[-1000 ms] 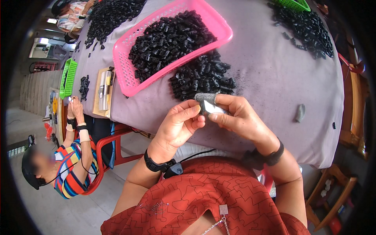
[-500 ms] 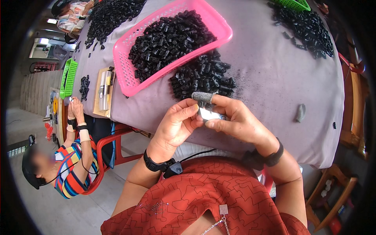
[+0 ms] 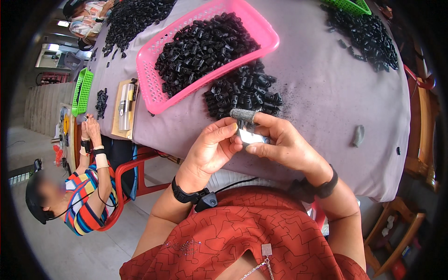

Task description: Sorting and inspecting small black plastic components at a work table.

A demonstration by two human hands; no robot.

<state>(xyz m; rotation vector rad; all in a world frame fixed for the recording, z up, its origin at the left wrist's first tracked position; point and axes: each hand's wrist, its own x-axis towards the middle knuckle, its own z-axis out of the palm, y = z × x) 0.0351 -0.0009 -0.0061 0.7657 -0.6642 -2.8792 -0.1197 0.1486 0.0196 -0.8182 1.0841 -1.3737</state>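
Note:
My right hand [image 3: 282,142] grips a small shiny metal tool [image 3: 252,137], perhaps a blade, between its thumb and fingers. A grey fabric finger sleeve [image 3: 243,115] covers the end of its index finger. Facing it, my left hand [image 3: 212,144] is closed, thumb against fingers, on a small black plastic piece [image 3: 241,124] that is mostly hidden. The two hands meet over the near table edge. Just beyond them lies a heap of black plastic pieces [image 3: 242,88], against a pink basket [image 3: 148,93] filled with the same pieces.
More black pieces [image 3: 364,37] are heaped at the far right by a green basket [image 3: 354,5], and others [image 3: 135,23] at the far left. A loose grey finger sleeve [image 3: 358,136] lies to the right. At the left, a person [image 3: 88,196] sits on a red chair [image 3: 122,186].
Both hands keep nearly the same pose with the piece and the metal tool. The whole view has shifted very slightly.

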